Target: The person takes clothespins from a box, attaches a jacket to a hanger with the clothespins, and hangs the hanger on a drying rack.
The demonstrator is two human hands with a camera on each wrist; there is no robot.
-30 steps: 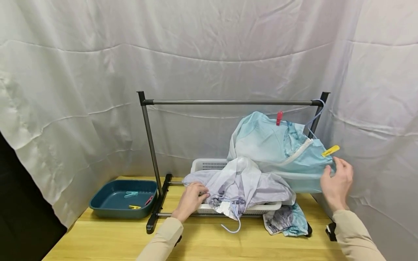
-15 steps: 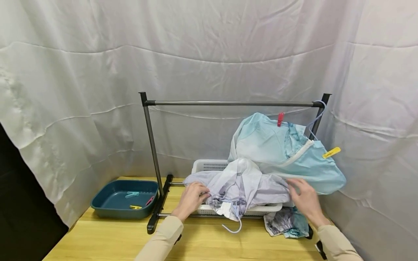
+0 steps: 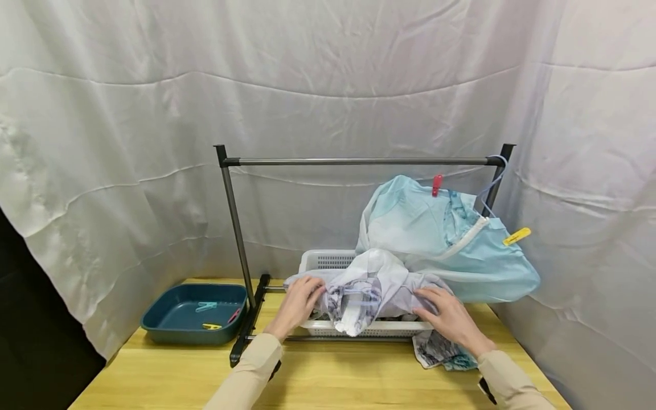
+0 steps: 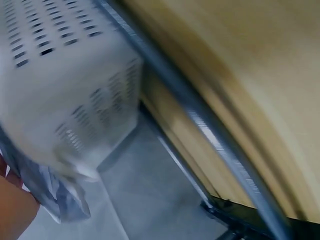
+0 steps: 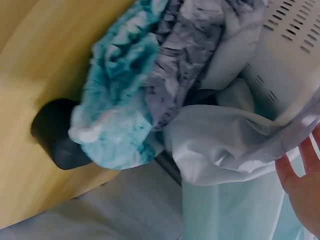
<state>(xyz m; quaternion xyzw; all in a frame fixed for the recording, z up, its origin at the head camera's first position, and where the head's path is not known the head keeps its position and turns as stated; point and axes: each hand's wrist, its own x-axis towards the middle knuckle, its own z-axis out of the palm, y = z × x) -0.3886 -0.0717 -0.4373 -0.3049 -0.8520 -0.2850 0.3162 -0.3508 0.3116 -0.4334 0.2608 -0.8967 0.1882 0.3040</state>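
Pose: your left hand [image 3: 297, 306] and right hand [image 3: 449, 319], fingers partly curled, pinch the garment [image 3: 396, 290] at either side | Look: pale lilac, rumpled, purple-patterned toward you | Place: over white basket [image 3: 402, 326]

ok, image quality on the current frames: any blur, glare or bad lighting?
Head: even light, soft sheen on the curtain, lavender garment folds readable; left wrist: visibly blurred, basket slots smeared, glints on the rack bar, which is also soft; right wrist: dimmer, teal cloth a bit soft, black piece dark with little detail.
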